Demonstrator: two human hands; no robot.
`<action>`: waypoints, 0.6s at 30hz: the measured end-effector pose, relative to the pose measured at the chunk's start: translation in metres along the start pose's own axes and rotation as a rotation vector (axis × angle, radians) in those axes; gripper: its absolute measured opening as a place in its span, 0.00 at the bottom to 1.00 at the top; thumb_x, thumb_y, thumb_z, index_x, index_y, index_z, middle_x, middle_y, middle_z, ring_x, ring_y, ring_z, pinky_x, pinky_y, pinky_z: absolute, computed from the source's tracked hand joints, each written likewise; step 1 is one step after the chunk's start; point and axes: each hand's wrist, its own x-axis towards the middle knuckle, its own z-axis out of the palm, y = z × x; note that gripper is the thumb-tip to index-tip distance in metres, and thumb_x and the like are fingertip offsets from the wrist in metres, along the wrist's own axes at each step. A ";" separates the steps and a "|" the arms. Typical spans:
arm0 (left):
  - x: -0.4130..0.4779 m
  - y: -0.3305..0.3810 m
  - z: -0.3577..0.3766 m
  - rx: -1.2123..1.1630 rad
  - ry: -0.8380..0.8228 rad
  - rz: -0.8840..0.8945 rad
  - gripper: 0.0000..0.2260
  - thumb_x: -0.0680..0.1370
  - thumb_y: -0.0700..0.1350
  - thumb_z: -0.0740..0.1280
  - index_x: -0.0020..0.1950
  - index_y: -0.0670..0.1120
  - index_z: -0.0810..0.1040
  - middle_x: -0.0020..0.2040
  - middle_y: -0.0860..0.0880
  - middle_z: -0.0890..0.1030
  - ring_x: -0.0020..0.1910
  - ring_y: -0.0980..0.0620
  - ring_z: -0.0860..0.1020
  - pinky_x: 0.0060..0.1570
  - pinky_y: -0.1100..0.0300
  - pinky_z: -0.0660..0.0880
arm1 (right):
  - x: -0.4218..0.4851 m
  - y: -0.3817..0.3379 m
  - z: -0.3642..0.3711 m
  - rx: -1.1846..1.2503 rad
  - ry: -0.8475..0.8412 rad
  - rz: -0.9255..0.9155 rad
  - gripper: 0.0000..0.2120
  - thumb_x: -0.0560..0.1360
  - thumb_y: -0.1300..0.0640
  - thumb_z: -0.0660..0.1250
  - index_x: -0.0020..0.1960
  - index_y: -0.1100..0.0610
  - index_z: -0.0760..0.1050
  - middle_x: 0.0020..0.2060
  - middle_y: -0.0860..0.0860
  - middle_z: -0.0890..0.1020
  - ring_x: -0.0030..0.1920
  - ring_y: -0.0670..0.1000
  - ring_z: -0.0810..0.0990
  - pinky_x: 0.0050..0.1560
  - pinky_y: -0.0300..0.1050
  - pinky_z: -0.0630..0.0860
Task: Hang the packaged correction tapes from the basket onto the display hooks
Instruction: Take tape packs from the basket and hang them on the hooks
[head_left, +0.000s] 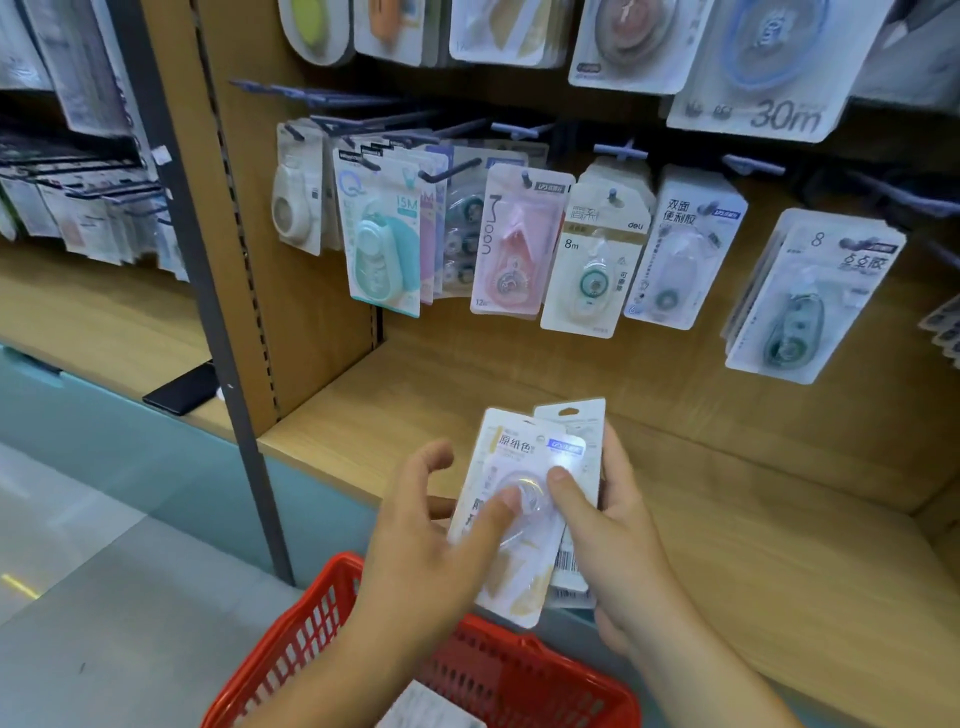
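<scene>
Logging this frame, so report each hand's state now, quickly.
Left hand: pinching the front correction tape pack, thumb on its blister.
Right hand: gripping that pack together with the rear pack behind it.

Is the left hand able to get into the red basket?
Probably yes: the basket lies open below the left hand, nothing between; its thumb must first leave the packets the right hand holds.

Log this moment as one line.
phase: packs in hand | left hand: pinches front pack | right hand: grips rear pack, thumb on front | red basket: below hands | display hooks: ahead
</scene>
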 end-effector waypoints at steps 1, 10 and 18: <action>-0.002 -0.002 0.000 0.072 -0.049 0.029 0.26 0.72 0.61 0.77 0.66 0.64 0.71 0.60 0.70 0.77 0.55 0.70 0.78 0.49 0.66 0.80 | 0.001 -0.003 0.001 0.002 0.010 -0.002 0.25 0.84 0.65 0.63 0.70 0.37 0.72 0.56 0.44 0.87 0.56 0.49 0.86 0.54 0.52 0.83; -0.002 0.001 0.003 -0.368 -0.206 -0.075 0.21 0.77 0.50 0.75 0.69 0.50 0.76 0.61 0.52 0.86 0.59 0.52 0.85 0.54 0.59 0.82 | -0.016 -0.019 0.004 0.049 0.005 -0.003 0.11 0.76 0.51 0.74 0.58 0.45 0.81 0.52 0.50 0.88 0.54 0.54 0.87 0.59 0.64 0.81; -0.009 0.011 0.007 -0.434 -0.267 -0.035 0.12 0.83 0.49 0.65 0.65 0.52 0.80 0.44 0.51 0.87 0.41 0.53 0.86 0.42 0.59 0.83 | -0.021 -0.031 0.002 0.045 -0.053 -0.068 0.26 0.69 0.52 0.78 0.66 0.48 0.77 0.55 0.49 0.87 0.57 0.52 0.86 0.55 0.51 0.83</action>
